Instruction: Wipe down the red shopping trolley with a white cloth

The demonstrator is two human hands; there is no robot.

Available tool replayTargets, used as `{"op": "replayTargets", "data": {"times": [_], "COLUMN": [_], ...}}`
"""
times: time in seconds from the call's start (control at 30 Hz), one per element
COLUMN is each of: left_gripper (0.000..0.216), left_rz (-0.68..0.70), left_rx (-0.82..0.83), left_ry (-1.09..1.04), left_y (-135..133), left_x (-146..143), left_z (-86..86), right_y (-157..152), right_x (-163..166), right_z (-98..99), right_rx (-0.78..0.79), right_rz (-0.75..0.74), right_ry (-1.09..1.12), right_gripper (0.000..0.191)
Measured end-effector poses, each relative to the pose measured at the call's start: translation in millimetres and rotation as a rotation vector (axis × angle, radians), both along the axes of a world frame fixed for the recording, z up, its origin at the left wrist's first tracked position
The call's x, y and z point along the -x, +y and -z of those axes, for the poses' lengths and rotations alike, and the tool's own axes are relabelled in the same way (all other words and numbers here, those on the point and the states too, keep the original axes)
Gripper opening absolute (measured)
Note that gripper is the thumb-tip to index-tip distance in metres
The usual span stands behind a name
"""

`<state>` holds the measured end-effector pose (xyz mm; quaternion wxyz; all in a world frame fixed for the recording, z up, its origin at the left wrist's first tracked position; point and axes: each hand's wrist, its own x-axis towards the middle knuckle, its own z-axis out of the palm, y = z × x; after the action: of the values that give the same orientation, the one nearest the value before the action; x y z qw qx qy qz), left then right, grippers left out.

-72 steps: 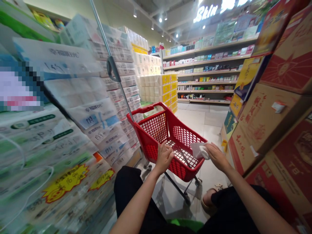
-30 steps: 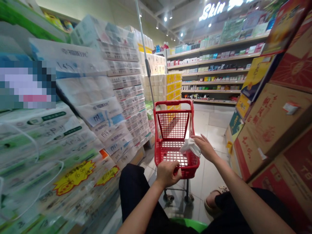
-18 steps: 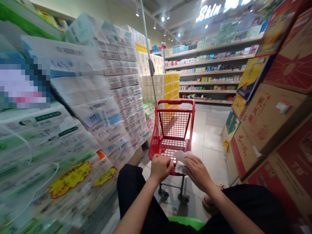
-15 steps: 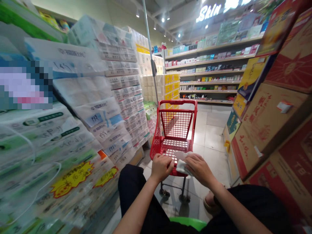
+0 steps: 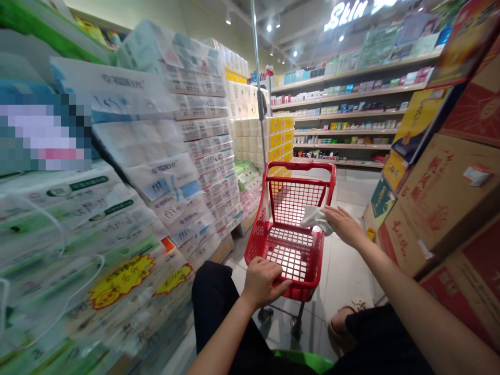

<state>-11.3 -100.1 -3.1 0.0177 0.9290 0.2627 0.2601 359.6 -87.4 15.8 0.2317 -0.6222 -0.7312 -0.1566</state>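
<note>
A small red shopping cart (image 5: 255, 239) with a mesh basket stands in front of my knees, and no goods show in it. My left hand (image 5: 265, 281) is closed over the near rim of its basket. On the right side rim lies my right hand (image 5: 344, 225), with a white wipe (image 5: 315, 219) held under its fingers. The wipe is crumpled and partly spread into the basket. My right fingertips are partly hidden by the hand itself and the cloth.
Tall stacks of packaged tissue (image 5: 203, 125) line the left side. Printed cartons (image 5: 441, 192) are piled on the right. Shelves of skincare goods (image 5: 344, 112) run across the back. A metal pole (image 5: 261, 88) rises left of the cart, and a green seat edge (image 5: 300, 359) shows below me.
My right hand has moved forward and right with the wipe to the cart's side rim. The left hand has come down onto the near rim. The cart appears slightly turned.
</note>
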Motion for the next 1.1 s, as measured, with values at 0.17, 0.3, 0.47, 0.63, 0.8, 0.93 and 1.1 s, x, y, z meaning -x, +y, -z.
{"op": "replayTargets", "data": {"times": [0.17, 0.3, 0.47, 0.63, 0.8, 0.93, 1.1], "left_gripper": [0.040, 0.042, 0.045, 0.042, 0.036, 0.031, 0.017], "left_rz": [-0.032, -0.027, -0.045, -0.051, 0.078, 0.195, 0.162], "left_rx": [-0.040, -0.067, -0.081, -0.042, 0.016, -0.034, -0.087], "left_ry": [0.002, 0.022, 0.086, 0.141, 0.121, 0.049, 0.057], "left_y": [2, 5, 9, 9, 12, 36, 63], "left_x": [-1, -3, -4, -11, -12, 6, 11], "left_z": [3.1, 5.1, 6.9, 5.2, -7.1, -16.6, -4.1], "right_y": [-12, -42, -86, -112, -109, -107, -100], "right_x": [24, 63, 118, 162, 151, 120, 108], "right_z": [9.4, 19.1, 23.1, 35.7, 38.7, 27.7, 20.4], "right_rx": [-0.026, -0.105, -0.138, -0.118, -0.123, -0.069, -0.041], "right_rz": [-0.018, -0.078, -0.092, -0.151, -0.169, -0.175, -0.116], "right_ry": [0.031, 0.069, 0.117, 0.014, -0.106, -0.137, -0.206], "right_gripper": [0.038, 0.032, 0.025, 0.027, 0.026, 0.026, 0.018]}}
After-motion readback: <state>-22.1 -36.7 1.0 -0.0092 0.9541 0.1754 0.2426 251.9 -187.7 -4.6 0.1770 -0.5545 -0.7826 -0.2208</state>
